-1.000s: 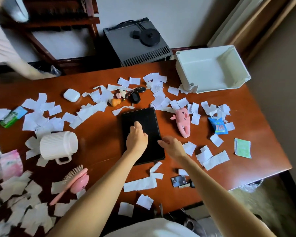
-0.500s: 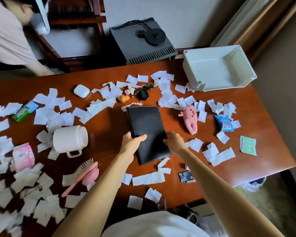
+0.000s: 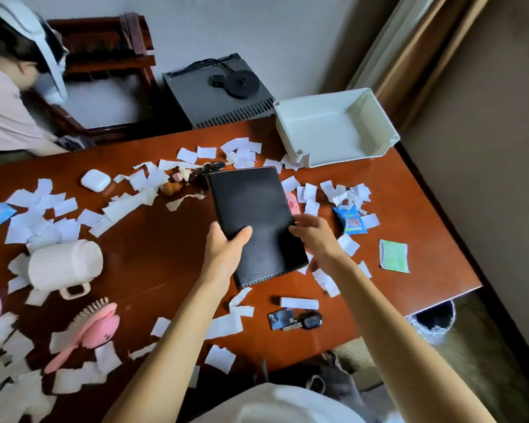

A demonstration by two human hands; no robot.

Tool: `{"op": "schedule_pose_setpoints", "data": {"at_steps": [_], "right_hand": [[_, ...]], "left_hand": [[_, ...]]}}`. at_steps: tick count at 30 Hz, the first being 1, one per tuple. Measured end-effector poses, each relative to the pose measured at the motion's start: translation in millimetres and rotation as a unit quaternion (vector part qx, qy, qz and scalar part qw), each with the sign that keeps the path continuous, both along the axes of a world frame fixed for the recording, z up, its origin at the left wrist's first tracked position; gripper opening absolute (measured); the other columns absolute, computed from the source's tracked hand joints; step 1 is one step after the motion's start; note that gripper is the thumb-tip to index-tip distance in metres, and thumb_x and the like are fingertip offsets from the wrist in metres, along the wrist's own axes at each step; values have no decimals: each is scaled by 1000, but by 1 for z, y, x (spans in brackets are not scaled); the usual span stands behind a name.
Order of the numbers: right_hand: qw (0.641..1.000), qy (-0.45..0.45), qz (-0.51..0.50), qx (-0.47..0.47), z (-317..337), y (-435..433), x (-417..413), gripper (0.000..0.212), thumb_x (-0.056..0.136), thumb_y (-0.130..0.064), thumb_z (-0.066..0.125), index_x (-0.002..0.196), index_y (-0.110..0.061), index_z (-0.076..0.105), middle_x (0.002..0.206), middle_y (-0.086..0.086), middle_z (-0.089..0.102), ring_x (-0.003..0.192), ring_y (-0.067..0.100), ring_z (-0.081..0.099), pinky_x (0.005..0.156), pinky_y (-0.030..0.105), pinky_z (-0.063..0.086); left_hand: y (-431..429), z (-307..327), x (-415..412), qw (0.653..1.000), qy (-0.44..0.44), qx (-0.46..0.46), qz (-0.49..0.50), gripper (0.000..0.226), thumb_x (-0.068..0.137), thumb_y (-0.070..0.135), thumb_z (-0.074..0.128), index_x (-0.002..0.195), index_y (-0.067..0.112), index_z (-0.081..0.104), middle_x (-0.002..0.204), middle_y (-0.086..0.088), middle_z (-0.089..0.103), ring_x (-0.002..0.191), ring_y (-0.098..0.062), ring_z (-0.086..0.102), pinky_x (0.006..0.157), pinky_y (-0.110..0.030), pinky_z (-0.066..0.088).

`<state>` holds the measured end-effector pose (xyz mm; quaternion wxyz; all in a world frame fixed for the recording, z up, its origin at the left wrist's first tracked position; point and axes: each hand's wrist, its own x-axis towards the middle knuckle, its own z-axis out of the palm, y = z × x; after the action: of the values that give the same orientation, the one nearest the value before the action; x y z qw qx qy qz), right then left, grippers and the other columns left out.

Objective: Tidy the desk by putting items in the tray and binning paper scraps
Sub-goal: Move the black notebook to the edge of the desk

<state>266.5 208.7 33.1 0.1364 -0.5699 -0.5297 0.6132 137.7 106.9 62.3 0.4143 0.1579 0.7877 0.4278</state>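
A black notebook (image 3: 254,215) is lifted off the brown desk (image 3: 153,248) and tilted. My left hand (image 3: 223,254) grips its left edge, thumb on the cover. My right hand (image 3: 315,236) holds the right edge with curled fingers. The empty white tray (image 3: 376,148) stands at the desk's far right corner. White paper scraps (image 3: 126,206) lie scattered over the desk. A pink toy (image 3: 292,204) is mostly hidden behind the notebook.
On the desk: a white mug (image 3: 61,265), pink hairbrush (image 3: 86,334), earbud case (image 3: 95,180), keys (image 3: 202,174), blue packet (image 3: 353,221), green slip (image 3: 393,256), card and key fob (image 3: 297,320). A bin (image 3: 434,322) sits below the right edge. A person (image 3: 9,96) leans at far left.
Both hands have taken hold of the notebook's edges and raised it off the desk, towards the far right. It now covers most of the pink toy.
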Motion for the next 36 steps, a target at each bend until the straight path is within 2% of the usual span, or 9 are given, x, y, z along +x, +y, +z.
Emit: {"op": "schedule_pose_setpoints", "data": {"at_steps": [4, 7, 12, 14, 17, 21, 25, 32, 36], "right_hand": [[999, 24, -45, 6, -2, 44, 60, 23, 87, 7, 46, 97, -7, 60, 81, 4, 58, 79, 16, 52, 65, 20, 40], [997, 18, -74, 15, -6, 88, 114, 24, 86, 10, 44, 87, -8, 61, 73, 2, 57, 69, 12, 49, 64, 23, 37], [990, -36, -128, 37, -23, 156, 192, 26, 85, 8, 46, 105, 2, 62, 93, 10, 60, 87, 19, 52, 78, 28, 41], [987, -54, -141, 47, -29, 177, 214, 26, 85, 9, 45, 104, 2, 62, 92, 10, 58, 84, 19, 52, 73, 26, 42], [985, -67, -152, 46, -40, 206, 236, 24, 87, 9, 45, 101, -1, 62, 87, 9, 55, 72, 16, 49, 62, 21, 38], [979, -109, -165, 41, -58, 234, 255, 24, 86, 4, 48, 105, 3, 62, 90, 10, 57, 87, 19, 51, 75, 25, 38], [980, -121, -154, 20, -68, 244, 261, 27, 88, 2, 47, 111, 2, 60, 95, 9, 57, 88, 19, 51, 69, 23, 39], [985, -141, -79, 60, -70, 243, 256, 39, 84, 0, 56, 122, -5, 54, 114, 11, 59, 104, 24, 58, 93, 30, 46], [983, -159, -15, 93, -66, 240, 244, 42, 86, 0, 54, 127, -3, 51, 125, 18, 46, 114, 31, 52, 101, 28, 37]], "left_hand": [[48, -1, 59, 1000, 0, 21, -12, 40, 89, 21, 61, 123, 5, 45, 128, -10, 51, 97, -16, 50, 80, -26, 41], [97, -5, 115, 999, -43, 28, -12, 47, 90, 21, 60, 131, 7, 40, 131, -7, 51, 104, -19, 52, 86, -28, 43], [174, -27, 191, 998, -53, 5, -44, 35, 88, 14, 60, 119, 5, 47, 121, -9, 58, 110, -27, 57, 85, -31, 46], [199, -34, 212, 997, -45, -23, -59, 34, 88, 12, 58, 119, 3, 48, 123, -13, 57, 111, -29, 56, 89, -34, 47], [233, -47, 235, 994, -25, -60, -87, 35, 90, 8, 51, 124, 4, 44, 128, -14, 53, 116, -31, 52, 96, -38, 45], [260, -66, 256, 986, -36, -102, -126, 48, 92, 5, 45, 138, 10, 34, 141, -11, 44, 127, -29, 45, 101, -37, 41], [265, -79, 261, 977, -39, -137, -156, 57, 93, 7, 44, 146, 16, 24, 149, -7, 33, 135, -27, 37, 106, -39, 40], [263, -84, 257, 977, -18, -145, -154, 55, 95, 7, 41, 147, 17, 25, 150, -11, 30, 135, -28, 37, 107, -38, 41], [259, -85, 251, 978, 3, -158, -134, 54, 96, 8, 39, 147, 16, 22, 152, -12, 24, 136, -28, 35, 103, -33, 40]]}}
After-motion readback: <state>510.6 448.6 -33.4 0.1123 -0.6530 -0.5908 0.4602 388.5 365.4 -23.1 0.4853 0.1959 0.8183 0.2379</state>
